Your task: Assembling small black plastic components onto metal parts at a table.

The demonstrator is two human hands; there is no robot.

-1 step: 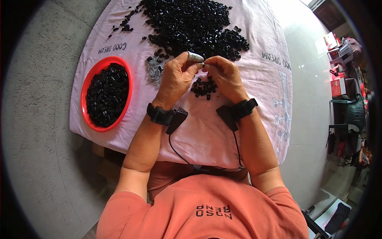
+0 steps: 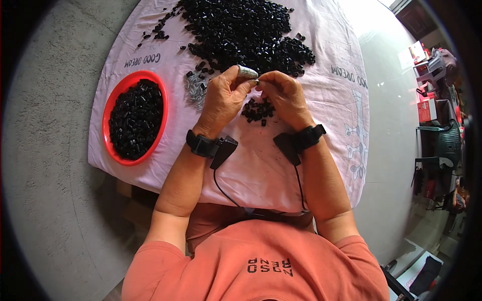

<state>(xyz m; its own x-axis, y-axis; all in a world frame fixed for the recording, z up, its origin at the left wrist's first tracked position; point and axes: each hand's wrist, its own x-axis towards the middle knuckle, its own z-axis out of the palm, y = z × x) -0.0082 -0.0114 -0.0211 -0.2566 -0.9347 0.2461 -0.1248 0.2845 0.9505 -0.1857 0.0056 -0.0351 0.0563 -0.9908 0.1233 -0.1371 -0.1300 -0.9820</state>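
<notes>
My left hand (image 2: pixel 223 100) and my right hand (image 2: pixel 288 100) meet fingertip to fingertip over the table, both closed in a pinch. Between them is a small black piece (image 2: pixel 257 82), mostly hidden by the fingers. A silvery-grey wrap (image 2: pixel 247 72) covers one finger of my left hand. Just beyond the hands spreads a large heap of small black plastic pieces (image 2: pixel 241 35). A smaller cluster of black pieces (image 2: pixel 257 110) lies below the fingertips, between my wrists. Beside my left hand is a pile of thin silvery metal pins (image 2: pixel 196 90).
At the left, a red oval basin (image 2: pixel 106 135) holds many black pieces. A pink printed cloth (image 2: pixel 241 165) covers the table. Black straps with small boxes (image 2: pixel 203 145) sit on both wrists, cables hanging down. Off to the right stand a dark green chair (image 2: pixel 447 138) and boxes.
</notes>
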